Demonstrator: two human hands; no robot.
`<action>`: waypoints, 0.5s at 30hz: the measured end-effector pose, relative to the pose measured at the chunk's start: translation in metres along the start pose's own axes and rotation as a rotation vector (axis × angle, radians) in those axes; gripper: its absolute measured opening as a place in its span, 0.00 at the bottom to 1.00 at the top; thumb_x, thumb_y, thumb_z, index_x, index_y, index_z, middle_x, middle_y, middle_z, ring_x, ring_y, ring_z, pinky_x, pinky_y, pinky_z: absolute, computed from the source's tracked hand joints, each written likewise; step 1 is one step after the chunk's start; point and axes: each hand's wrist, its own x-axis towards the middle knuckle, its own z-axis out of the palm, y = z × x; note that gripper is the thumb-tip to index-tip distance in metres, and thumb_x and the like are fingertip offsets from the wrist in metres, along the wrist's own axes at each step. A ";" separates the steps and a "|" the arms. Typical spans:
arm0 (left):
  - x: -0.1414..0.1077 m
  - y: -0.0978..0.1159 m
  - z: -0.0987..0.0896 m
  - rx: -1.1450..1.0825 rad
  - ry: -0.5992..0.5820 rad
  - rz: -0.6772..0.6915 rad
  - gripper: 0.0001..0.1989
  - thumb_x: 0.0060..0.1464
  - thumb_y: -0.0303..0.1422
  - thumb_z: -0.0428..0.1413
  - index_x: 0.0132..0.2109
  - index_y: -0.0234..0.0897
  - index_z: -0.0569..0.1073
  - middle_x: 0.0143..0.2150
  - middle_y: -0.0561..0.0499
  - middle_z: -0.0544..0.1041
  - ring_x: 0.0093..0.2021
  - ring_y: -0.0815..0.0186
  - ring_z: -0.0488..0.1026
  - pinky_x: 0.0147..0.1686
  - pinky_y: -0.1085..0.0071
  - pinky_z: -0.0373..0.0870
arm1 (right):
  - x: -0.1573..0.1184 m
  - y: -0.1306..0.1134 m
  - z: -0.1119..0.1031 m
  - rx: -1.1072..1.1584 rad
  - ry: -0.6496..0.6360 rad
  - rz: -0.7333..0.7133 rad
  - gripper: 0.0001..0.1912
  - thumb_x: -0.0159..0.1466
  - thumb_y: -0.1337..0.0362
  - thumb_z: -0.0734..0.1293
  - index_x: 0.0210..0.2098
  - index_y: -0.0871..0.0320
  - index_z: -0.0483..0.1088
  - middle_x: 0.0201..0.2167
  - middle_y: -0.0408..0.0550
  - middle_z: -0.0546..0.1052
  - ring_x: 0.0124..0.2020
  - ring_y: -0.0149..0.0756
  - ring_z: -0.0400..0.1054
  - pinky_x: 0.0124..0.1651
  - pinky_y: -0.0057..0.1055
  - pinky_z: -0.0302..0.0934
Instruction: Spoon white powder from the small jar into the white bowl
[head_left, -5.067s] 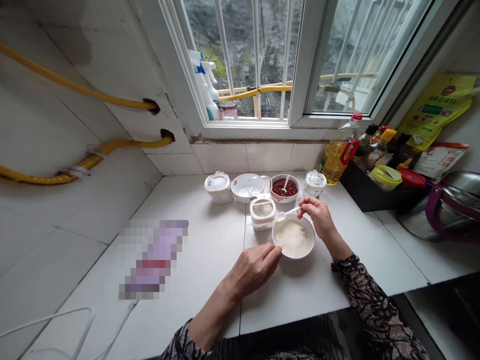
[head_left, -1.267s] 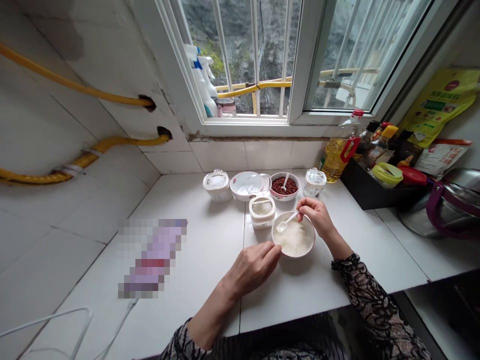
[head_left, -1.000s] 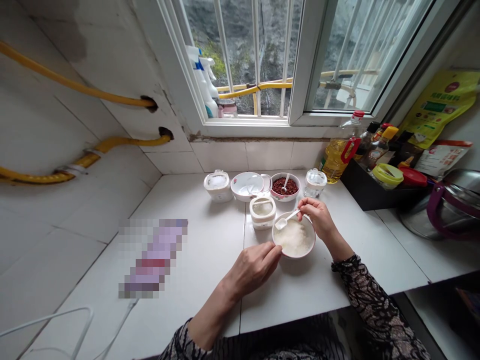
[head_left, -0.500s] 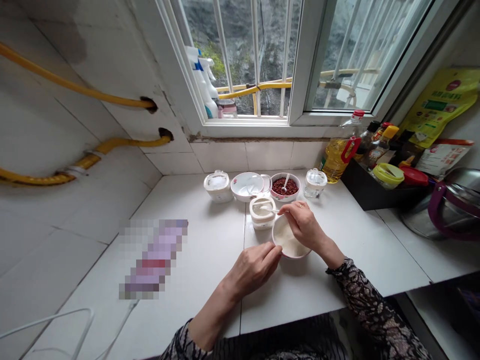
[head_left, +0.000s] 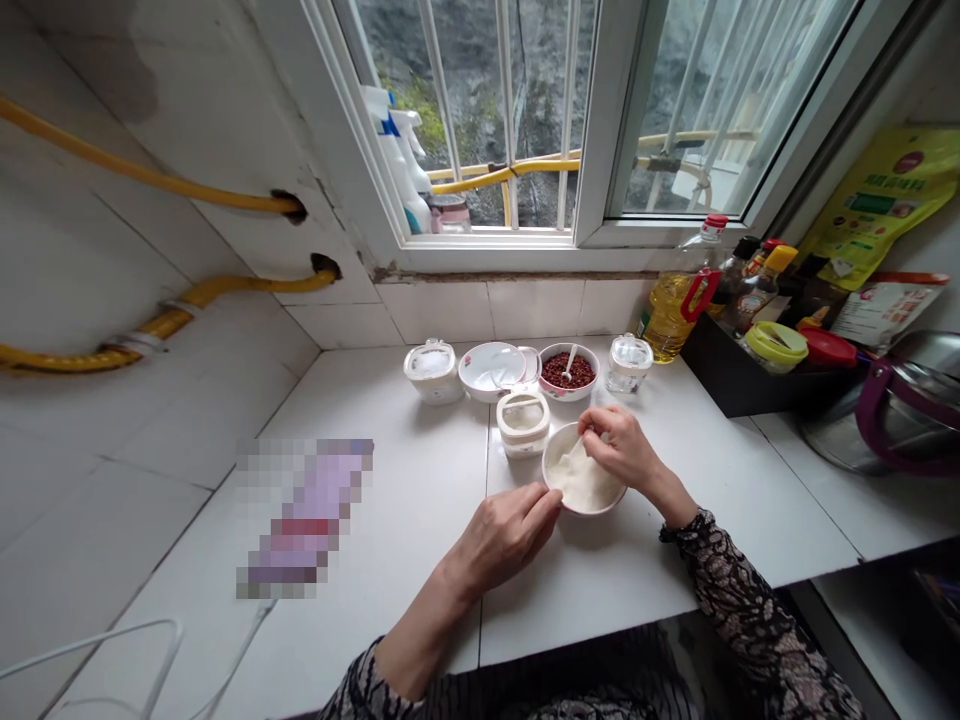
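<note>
Left hand (head_left: 504, 538) at the near-left side of the white bowl (head_left: 583, 512), fingers curled and narrow, fingertips (head_left: 550, 503) against the rim. Right hand (head_left: 621, 450) over the far-right part of the same bowl, fingers (head_left: 591, 425) pinched tight and reaching down toward the white granular contents (head_left: 581, 482); whether anything sits inside that pinch, impossible to tell behind the fingers. Dark patterned sleeves (head_left: 750, 600) at the right wrist and near the left elbow. Bowl on the white tiled desk (head_left: 600, 590), between both hands. Just beyond its far-left edge, a small white lidded-style container (head_left: 523, 425). Farther off along the wall, a white jar (head_left: 431, 372), a shallow white dish (head_left: 491, 368), a bowl of red beans (head_left: 568, 372) with a white spoon (head_left: 571, 358) standing in it, and a small glass jar (head_left: 628, 363). To the far right, a bottle of cooking oil (head_left: 671, 325) with a red handle, a black tray (head_left: 750, 392) of condiment bottles, and a steel pot (head_left: 892, 425) with purple handles. On the left of the desk, a pixelated object (head_left: 304, 520). Along the left wall, yellow gas hoses (head_left: 135, 170).
</note>
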 end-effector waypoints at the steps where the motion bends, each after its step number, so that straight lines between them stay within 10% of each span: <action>1: 0.000 0.000 0.000 0.001 0.000 0.000 0.09 0.70 0.26 0.44 0.47 0.34 0.69 0.31 0.51 0.75 0.25 0.68 0.71 0.22 0.73 0.65 | 0.000 -0.001 0.002 0.007 -0.029 0.005 0.08 0.55 0.73 0.62 0.25 0.54 0.69 0.21 0.42 0.74 0.28 0.37 0.66 0.40 0.35 0.61; 15: 0.001 0.000 0.000 0.010 0.002 0.000 0.10 0.70 0.26 0.43 0.46 0.34 0.69 0.31 0.51 0.75 0.25 0.69 0.71 0.22 0.74 0.66 | 0.002 -0.003 -0.004 0.273 0.002 0.210 0.05 0.54 0.69 0.61 0.25 0.56 0.69 0.16 0.39 0.71 0.20 0.31 0.64 0.28 0.29 0.57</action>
